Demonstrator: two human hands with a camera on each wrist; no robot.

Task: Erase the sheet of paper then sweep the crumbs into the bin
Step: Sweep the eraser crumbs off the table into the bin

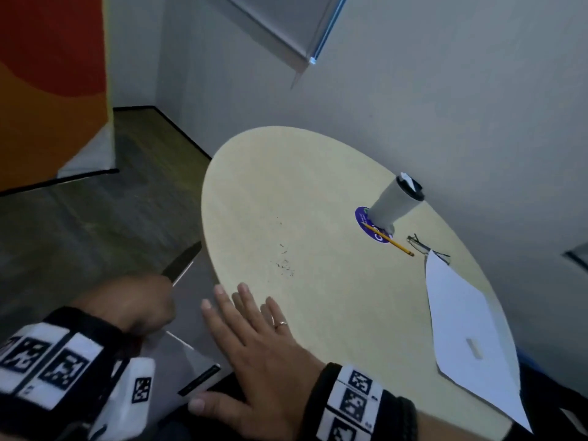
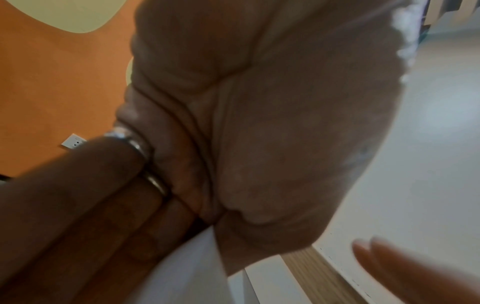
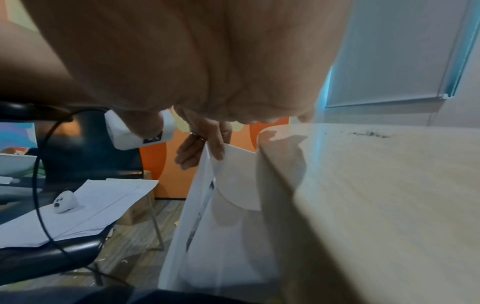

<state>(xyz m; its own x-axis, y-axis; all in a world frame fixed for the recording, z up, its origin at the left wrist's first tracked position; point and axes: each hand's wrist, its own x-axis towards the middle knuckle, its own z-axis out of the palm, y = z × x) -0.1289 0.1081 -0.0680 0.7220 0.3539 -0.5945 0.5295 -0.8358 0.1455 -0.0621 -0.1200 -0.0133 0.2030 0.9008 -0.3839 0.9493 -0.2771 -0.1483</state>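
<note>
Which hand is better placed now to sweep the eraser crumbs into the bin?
The right hand: it lies open and flat on the table, near the crumbs. The left hand is busy holding the bin at the table's edge.

- Crumbs point(image 1: 284, 261) on table point(image 1: 318, 186), ahead of right hand point(image 1: 254, 345).
- Bin point(image 1: 191, 358) below table edge, left.
- Sheet of paper point(image 1: 461, 329) right; cup point(image 1: 396, 202) and pencil point(image 1: 389, 239) behind it.
</note>
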